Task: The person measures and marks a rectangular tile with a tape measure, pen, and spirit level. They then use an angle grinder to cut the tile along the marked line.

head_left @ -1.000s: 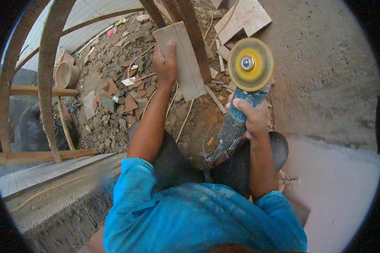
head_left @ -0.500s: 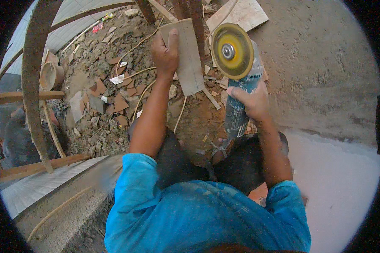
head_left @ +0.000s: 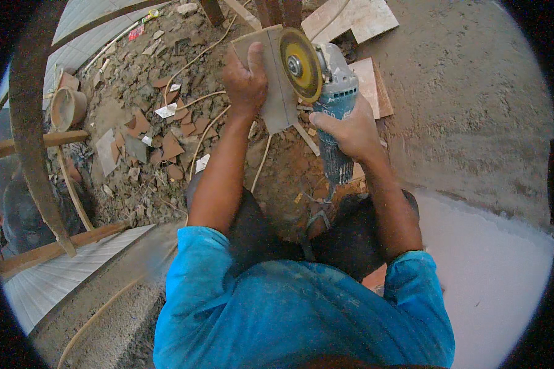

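Note:
Gripped by its left edge, a narrow grey tile piece (head_left: pixel 277 101) is held up in my left hand (head_left: pixel 246 75), thumb on its face. A thin dark line runs lengthwise along the tile. My right hand (head_left: pixel 353 130) is wrapped round the blue body of an angle grinder (head_left: pixel 338 104). The grinder's round yellow disc (head_left: pixel 303 61) stands at the tile's upper right edge, overlapping it in view; I cannot tell whether they touch. Part of the tile's right side is hidden behind the disc.
Broken tile shards (head_left: pixel 172 147) and rubble cover the ground at left, crossed by a pale cable (head_left: pixel 194 107). Larger tile pieces (head_left: pixel 369 18) lie at the top right. Wooden poles (head_left: pixel 34 135) and a round tub (head_left: pixel 68 109) are at left, near a person (head_left: pixel 34 203).
The grinder has moved left toward the tile, and its disc has turned to a more edge-on angle. My left hand still holds the tile, shifted slightly.

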### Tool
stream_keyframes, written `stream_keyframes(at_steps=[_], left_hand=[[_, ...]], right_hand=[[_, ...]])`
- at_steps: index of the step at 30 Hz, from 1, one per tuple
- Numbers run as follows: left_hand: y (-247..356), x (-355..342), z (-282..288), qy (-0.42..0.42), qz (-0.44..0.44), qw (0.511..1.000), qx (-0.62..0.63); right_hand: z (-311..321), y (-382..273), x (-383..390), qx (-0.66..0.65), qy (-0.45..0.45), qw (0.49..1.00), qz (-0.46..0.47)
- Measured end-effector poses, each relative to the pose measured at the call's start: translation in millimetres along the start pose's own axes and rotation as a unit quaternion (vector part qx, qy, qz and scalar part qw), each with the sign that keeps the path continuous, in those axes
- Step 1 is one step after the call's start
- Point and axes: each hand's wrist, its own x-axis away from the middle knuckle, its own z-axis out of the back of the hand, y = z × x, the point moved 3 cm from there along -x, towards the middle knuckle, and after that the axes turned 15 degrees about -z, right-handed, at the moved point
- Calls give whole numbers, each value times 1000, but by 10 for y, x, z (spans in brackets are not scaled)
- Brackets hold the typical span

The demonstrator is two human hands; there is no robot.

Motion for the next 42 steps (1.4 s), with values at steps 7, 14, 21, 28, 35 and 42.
stream_keyframes(at_steps=[7, 14, 21, 28, 35, 42], left_hand=[[-141, 68, -43, 2, -22, 1000, 1], [-171, 72, -16, 3, -34, 999, -27], [3, -4, 10, 6, -65, 995, -74], [-71, 19, -9, 3, -51, 997, -54], [-79, 43, -45, 25, -51, 998, -19], [-144, 58, -70, -3, -58, 996, -70]], right_hand=[[19, -173, -77, 16, 10, 1000, 9], [15, -169, -163, 35, 40, 998, 18], [25, -275, -188, 36, 37, 998, 32], [16, -321, -209, 26, 35, 998, 54], [7, -316, -214, 10, 33, 996, 77], [18, -319, -224, 35, 46, 996, 74]])
